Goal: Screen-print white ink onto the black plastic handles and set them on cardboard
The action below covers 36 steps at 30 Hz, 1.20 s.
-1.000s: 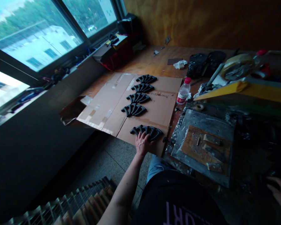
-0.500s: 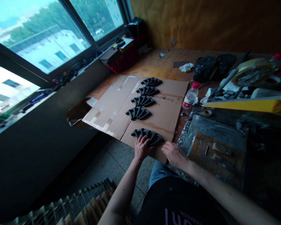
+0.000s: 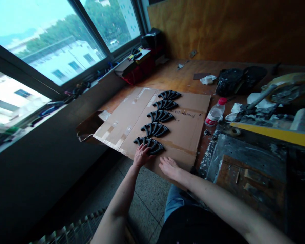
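1. The left hand [image 3: 141, 155] lies flat, fingers spread, on the nearest black part [image 3: 149, 144].
2. This part is on the cardboard [image 3: 183, 132], at its near edge; its long axis runs from 10 to 4 o'clock, prongs fanning toward 4 o'clock.
3. The right hand [image 3: 169, 166] rests open on the cardboard, just at 5 o'clock of the part, holding nothing.
4. Four more parts [image 3: 160, 116] line up toward 1 o'clock.

1. We bring our right hand [image 3: 169, 166] from far off at the right onto the cardboard [image 3: 188, 135], just beside the nearest black part [image 3: 149, 145].
2. Under our left hand [image 3: 141, 155], that part now sits closer to the next black part [image 3: 154, 129] in the row.
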Available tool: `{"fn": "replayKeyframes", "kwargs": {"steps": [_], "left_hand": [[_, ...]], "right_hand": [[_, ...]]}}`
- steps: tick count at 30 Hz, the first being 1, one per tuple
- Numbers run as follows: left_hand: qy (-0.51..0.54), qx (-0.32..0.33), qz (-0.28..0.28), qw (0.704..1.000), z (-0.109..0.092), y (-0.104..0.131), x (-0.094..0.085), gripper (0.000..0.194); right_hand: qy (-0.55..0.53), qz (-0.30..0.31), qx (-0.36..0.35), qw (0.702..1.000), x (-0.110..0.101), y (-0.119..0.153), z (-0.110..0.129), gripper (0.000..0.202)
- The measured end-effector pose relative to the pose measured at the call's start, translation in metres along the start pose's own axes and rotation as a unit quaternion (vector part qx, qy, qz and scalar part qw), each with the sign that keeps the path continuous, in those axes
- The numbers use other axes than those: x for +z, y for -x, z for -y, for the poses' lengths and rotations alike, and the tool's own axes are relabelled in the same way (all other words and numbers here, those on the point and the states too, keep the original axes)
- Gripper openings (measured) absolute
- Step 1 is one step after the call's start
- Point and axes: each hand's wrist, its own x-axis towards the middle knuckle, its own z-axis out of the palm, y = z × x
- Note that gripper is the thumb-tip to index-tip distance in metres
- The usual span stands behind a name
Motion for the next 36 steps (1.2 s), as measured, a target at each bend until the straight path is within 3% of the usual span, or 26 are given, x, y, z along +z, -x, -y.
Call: {"fn": "replayKeyframes", "kwargs": {"steps": [3, 7, 10, 13, 15, 18, 21, 23, 26, 30, 33, 35, 36], "left_hand": [[-0.021, -0.009, -0.01, 1.0, -0.003, 0.001, 0.0, 0.065], [-0.03, -0.056, -0.101, 0.993, -0.04, 0.021, 0.006, 0.068], [0.008, -0.054, -0.159, 0.986, -0.078, 0.044, 0.015, 0.062], [0.061, -0.019, -0.187, 0.98, -0.112, 0.058, 0.029, 0.055], [0.091, 0.017, -0.193, 0.977, -0.132, 0.06, 0.037, 0.048], [0.123, 0.074, -0.194, 0.97, -0.163, 0.053, 0.044, 0.04], [0.145, 0.11, -0.189, 0.965, -0.191, 0.042, 0.042, 0.036], [0.158, 0.126, -0.188, 0.961, -0.208, 0.034, 0.039, 0.035], [0.182, 0.142, -0.192, 0.954, -0.229, 0.028, 0.037, 0.031], [0.219, 0.138, -0.195, 0.946, -0.256, 0.024, 0.025, 0.027], [0.275, 0.101, -0.197, 0.935, -0.286, 0.012, -0.01, 0.029], [0.358, 0.076, -0.197, 0.909, -0.316, -0.005, -0.046, 0.032], [0.424, 0.066, -0.196, 0.882, -0.332, -0.016, -0.066, 0.035]], "right_hand": [[-0.041, -0.036, -0.044, 0.997, 0.007, 0.024, -0.004, 0.02], [-0.098, -0.168, -0.044, 0.98, 0.009, 0.101, -0.023, 0.026], [-0.099, -0.298, 0.04, 0.949, 0.005, 0.18, -0.052, 0.03], [-0.068, -0.386, 0.188, 0.901, 0.006, 0.274, -0.094, 0.032], [-0.033, -0.39, 0.322, 0.862, 0.015, 0.344, -0.12, 0.033], [0.014, -0.299, 0.504, 0.811, 0.042, 0.435, -0.142, 0.042], [0.037, -0.186, 0.575, 0.795, 0.076, 0.485, -0.151, 0.045], [0.058, -0.149, 0.574, 0.803, 0.094, 0.497, -0.154, 0.041], [0.089, -0.147, 0.567, 0.806, 0.109, 0.5, -0.16, 0.036], [0.087, -0.23, 0.568, 0.786, 0.106, 0.494, -0.163, 0.034], [0.047, -0.35, 0.524, 0.775, 0.089, 0.464, -0.157, 0.039], [0.024, -0.392, 0.43, 0.813, 0.071, 0.427, -0.149, 0.041], [0.022, -0.394, 0.376, 0.838, 0.061, 0.407, -0.145, 0.041]]}}
